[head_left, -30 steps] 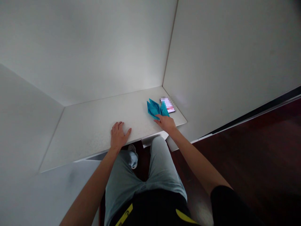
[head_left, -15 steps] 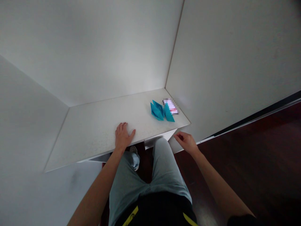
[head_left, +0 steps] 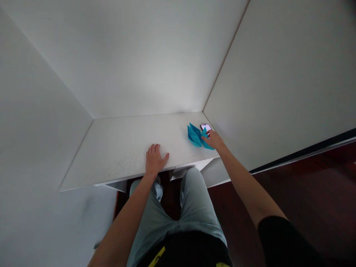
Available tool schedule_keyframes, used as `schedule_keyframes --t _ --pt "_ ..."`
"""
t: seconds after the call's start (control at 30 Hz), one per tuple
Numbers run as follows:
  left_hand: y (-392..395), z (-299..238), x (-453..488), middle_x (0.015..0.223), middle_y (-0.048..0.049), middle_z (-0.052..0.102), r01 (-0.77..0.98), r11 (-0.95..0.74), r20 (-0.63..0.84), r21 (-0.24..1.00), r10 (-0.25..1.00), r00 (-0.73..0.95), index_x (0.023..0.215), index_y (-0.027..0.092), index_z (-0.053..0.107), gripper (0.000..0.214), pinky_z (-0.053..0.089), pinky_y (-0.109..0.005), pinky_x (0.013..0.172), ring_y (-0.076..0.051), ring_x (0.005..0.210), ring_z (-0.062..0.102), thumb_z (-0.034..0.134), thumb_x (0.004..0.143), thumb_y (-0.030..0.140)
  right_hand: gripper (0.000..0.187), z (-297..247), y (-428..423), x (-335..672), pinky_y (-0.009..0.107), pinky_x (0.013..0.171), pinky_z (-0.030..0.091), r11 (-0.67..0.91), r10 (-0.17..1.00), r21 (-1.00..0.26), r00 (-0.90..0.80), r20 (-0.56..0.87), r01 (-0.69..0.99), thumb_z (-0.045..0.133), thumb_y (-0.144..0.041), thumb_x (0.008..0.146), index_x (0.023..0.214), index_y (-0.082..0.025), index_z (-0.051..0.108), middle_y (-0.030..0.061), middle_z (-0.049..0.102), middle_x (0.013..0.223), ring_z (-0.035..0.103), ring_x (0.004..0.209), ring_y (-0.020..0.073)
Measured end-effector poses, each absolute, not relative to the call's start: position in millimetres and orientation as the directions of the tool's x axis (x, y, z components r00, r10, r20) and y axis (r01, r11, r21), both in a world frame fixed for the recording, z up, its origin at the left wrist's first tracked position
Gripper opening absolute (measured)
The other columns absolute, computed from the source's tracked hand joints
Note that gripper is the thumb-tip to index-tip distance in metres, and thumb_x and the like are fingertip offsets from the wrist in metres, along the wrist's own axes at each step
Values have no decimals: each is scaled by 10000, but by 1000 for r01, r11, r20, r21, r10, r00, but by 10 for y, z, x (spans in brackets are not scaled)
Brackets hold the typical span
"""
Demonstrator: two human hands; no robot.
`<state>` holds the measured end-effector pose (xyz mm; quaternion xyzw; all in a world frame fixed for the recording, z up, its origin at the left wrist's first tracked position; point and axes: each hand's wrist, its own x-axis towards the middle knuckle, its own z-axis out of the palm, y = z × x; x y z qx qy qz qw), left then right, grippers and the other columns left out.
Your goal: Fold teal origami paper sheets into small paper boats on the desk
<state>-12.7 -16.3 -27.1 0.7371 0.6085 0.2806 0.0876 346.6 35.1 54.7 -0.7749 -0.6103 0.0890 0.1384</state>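
Observation:
A blue folded-paper origami piece [head_left: 195,136] lies on the right part of a white desk top [head_left: 125,148], with pointed flaps to its left and right. My right hand [head_left: 213,139] is at its right flap, thumb and fingertips closed on the paper; the hand covers part of the flap. Just behind, a phone [head_left: 205,126] with a lit screen lies partly hidden by the paper and my fingers. Near the desk's front edge my left hand [head_left: 155,160] rests flat, fingers spread, holding nothing.
White walls [head_left: 155,66] rise behind and at the left of the desk, and a white panel [head_left: 278,92] stands at its right. My legs [head_left: 194,193] are under the front edge, beside an open drawer-like part [head_left: 182,171]. The floor [head_left: 306,193] is dark red.
My right hand has moved from beside the desk's front edge up and forward onto the right flap of the origami. My left hand stays on the desk. The view has shifted slightly.

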Motion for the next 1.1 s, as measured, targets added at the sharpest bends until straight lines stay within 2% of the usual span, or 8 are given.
schedule_keyframes --t 0.2,0.3,0.4,0.6,0.7,0.87,1.0,1.1 --pt "-150 -316 -104 1531 -251 589 840 -255 336 480 937 92 1471 138 549 615 377 -609 1239 -442 1492 483 680 960 454 285 557 369 3396 339 863 517 -209 975 -266 222 18 941 707 -348 1009 1235 -175 700 136 753 1177 718 1060 262" --pt "-153 -318 -100 1535 -254 584 838 -254 329 482 939 96 1474 133 547 631 375 -609 1240 -444 1493 480 689 953 458 320 562 306 3313 371 948 515 -171 980 -224 190 65 959 651 -463 1049 1170 -178 734 170 699 1271 696 1131 283" --pt "-154 -304 -104 1542 -267 572 837 -257 312 483 944 109 1477 108 547 643 365 -604 1246 -446 1503 464 688 955 454 396 570 273 3203 417 1005 505 -150 988 -143 154 17 978 685 -554 1016 1049 -171 776 199 685 1273 688 1150 325" --pt "-168 -273 -103 1542 -270 574 821 -248 297 514 950 101 1477 111 555 621 357 -616 1248 -449 1506 463 661 989 481 234 596 294 3051 453 974 524 -140 990 -67 137 -42 988 720 -403 978 927 -188 796 203 724 1191 702 1116 366" --pt "-176 -304 -136 1544 -255 578 789 -246 315 562 946 71 1488 139 552 636 362 -611 1255 -436 1511 468 637 1011 551 187 608 329 2971 407 917 530 -73 996 -173 81 41 982 669 -331 980 908 -193 772 150 739 1112 710 1023 303" --pt "25 -352 -233 1518 -213 609 566 -228 293 792 956 -24 1537 195 506 673 400 -593 1244 -370 1468 538 586 1035 638 143 525 457 2588 304 795 515 257 965 -507 -186 187 823 608 -310 959 892 -215 690 39 733 942 660 835 182" --pt "443 -265 -231 1467 -216 634 203 -204 198 958 979 48 1638 201 356 776 557 -486 1053 -287 1236 695 572 1042 649 124 328 648 2158 290 728 497 355 934 -700 -272 234 619 593 -328 926 853 -231 620 18 712 846 637 767 171" --pt "793 -224 -217 1442 -206 634 118 -138 128 983 988 85 1646 219 344 830 600 -417 899 -242 1047 742 673 986 600 146 170 845 1939 286 712 505 346 929 -818 -293 228 460 583 -378 918 862 -244 571 2 692 810 630 751 170"
